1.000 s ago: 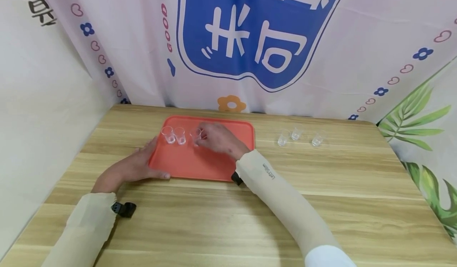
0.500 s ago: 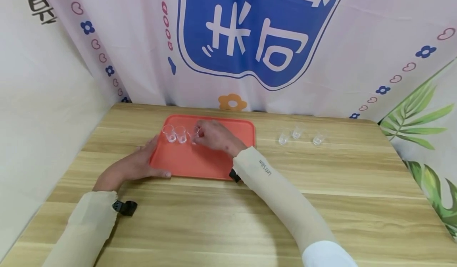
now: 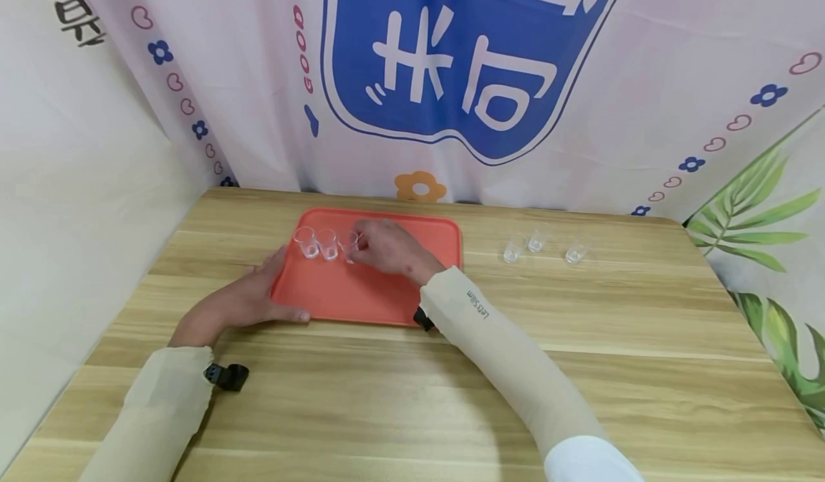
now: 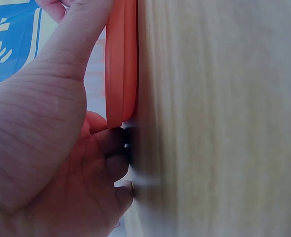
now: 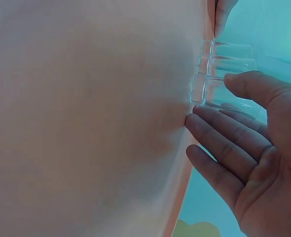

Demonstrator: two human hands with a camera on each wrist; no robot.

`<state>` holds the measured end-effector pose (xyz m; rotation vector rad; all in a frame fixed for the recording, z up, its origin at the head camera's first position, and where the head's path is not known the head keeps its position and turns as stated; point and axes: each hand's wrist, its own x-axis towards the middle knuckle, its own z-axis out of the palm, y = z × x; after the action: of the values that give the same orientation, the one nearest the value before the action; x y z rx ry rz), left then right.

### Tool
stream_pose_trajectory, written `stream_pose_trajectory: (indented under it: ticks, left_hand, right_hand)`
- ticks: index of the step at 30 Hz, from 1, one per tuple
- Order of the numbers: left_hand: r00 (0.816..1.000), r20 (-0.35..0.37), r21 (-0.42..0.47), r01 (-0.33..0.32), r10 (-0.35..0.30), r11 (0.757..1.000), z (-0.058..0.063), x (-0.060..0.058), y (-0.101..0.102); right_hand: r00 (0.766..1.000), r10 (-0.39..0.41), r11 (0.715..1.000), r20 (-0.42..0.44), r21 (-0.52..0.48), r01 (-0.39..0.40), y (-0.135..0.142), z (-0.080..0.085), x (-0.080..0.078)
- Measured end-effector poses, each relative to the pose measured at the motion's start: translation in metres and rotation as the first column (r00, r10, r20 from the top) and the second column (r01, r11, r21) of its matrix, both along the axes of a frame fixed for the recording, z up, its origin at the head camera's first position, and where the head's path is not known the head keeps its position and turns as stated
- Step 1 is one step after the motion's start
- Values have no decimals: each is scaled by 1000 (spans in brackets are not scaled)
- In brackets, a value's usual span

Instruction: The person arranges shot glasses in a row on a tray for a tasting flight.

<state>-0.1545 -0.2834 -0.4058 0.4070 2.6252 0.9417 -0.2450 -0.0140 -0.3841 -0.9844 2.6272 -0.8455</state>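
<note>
Cup (image 5: 215, 93), transparent, colourless, thick-bottomed, upright, widening upward

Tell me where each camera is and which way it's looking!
Head: on the head, looking forward and down at the left hand, right hand, red tray and clear cups.
Left wrist: worn there, looking at the left hand and tray edge.
Right wrist: worn there, looking at the right hand and three cups.
Head and right wrist share the right hand's pinched cup.

A: Curtain (image 3: 258, 59), upper centre?
B: "GOOD L", pink, cut by frame edge; blue shield (image 3: 459, 34), white characters, 可 legible.
A: Beige right sleeve (image 3: 512, 360), lower centre?
B: "Let's Slim".
A: Wall (image 3: 71, 102), upper left?
B: Black characters, illegible.
</note>
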Motion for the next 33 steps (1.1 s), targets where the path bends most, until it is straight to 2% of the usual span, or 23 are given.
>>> stream_pose_trajectory:
  ticks: [12, 20, 33]
  left_hand:
    - [1000, 17, -5, -13, 13, 1000, 3, 1, 0]
    - [1000, 14, 0, -12, 12, 1000, 0, 1, -1]
    - [1000, 6, 14, -11, 11, 1000, 0, 1, -1]
  right_hand:
    - [1000, -2, 1000, 1, 13, 2, 0, 0, -1]
    - [998, -19, 1000, 60, -12, 20, 1, 0, 1]
    - [996, -30, 999, 80, 23, 28, 3, 5, 3]
